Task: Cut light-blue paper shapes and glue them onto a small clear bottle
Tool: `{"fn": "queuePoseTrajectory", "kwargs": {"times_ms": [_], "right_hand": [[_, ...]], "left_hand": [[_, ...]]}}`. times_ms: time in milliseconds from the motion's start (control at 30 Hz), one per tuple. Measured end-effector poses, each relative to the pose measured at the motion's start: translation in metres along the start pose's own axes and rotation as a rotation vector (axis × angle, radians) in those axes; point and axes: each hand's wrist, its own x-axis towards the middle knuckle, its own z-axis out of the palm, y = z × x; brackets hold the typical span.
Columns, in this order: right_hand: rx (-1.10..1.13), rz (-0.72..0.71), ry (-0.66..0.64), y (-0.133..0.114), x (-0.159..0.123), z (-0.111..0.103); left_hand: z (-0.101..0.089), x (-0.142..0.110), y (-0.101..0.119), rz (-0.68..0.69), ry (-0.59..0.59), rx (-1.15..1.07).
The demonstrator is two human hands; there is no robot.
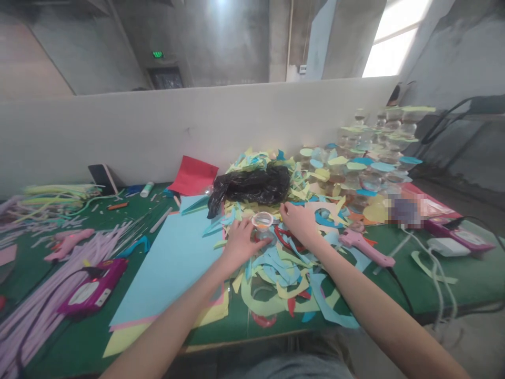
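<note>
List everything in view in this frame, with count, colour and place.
Small cup: one, clear, in left hand
Paper scraps: many, mixed colours, centre
Bag: one, black, on scraps
Paper stack: one, blue on top, left of scraps
Sheet: one, red, behind stack
Glue guns: two, pink, either side
Boxes: two, magenta, either side
Strips: many, mostly lilac, left
Phone: one, dark, against partition
Discs and clear cups: many, mostly yellow and blue discs, back right
Adapter: one, white, right
Table: one, green, beneath
Partition: one, whitish, behind
Exit sign: one, green, far wall
Hands: left, right
</note>
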Motion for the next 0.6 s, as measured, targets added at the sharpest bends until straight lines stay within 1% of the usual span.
{"fn": "queuePoseTrajectory", "kwargs": {"times_ms": [133, 233, 300, 333, 400, 467, 500, 533, 600], "right_hand": [[0.005, -0.019, -0.042, -0.002, -0.001, -0.002], [-0.001, -0.029, -0.044, -0.004, -0.002, -0.002], [-0.006, -0.023, -0.04, -0.004, -0.002, -0.003], [-0.007, -0.02, -0.038, -0.004, -0.002, -0.003], [0.001, -0.017, -0.032, -0.004, -0.002, -0.004], [0.02, -0.016, -0.023, -0.002, -0.001, -0.005], [0.029, -0.013, -0.017, -0.002, -0.001, -0.005], [0.036, -0.012, -0.01, -0.001, 0.0, -0.005], [0.046, -0.006, 0.0, -0.001, 0.0, -0.006]], "left_hand": [[0.001, -0.001, 0.0, -0.008, -0.019, 0.004], [0.0, 0.0, 0.002, -0.016, -0.032, -0.022], [-0.006, 0.001, 0.001, -0.019, -0.063, -0.05], [-0.013, 0.001, 0.0, -0.017, -0.09, -0.067], [-0.036, 0.001, -0.006, -0.015, -0.183, -0.109], [-0.07, 0.0, -0.018, -0.021, -0.374, -0.158], [-0.088, -0.001, -0.026, -0.055, -0.442, -0.186], [-0.106, -0.001, -0.035, -0.105, -0.468, -0.208], [-0.134, 0.002, -0.057, -0.207, -0.368, -0.184]]}}
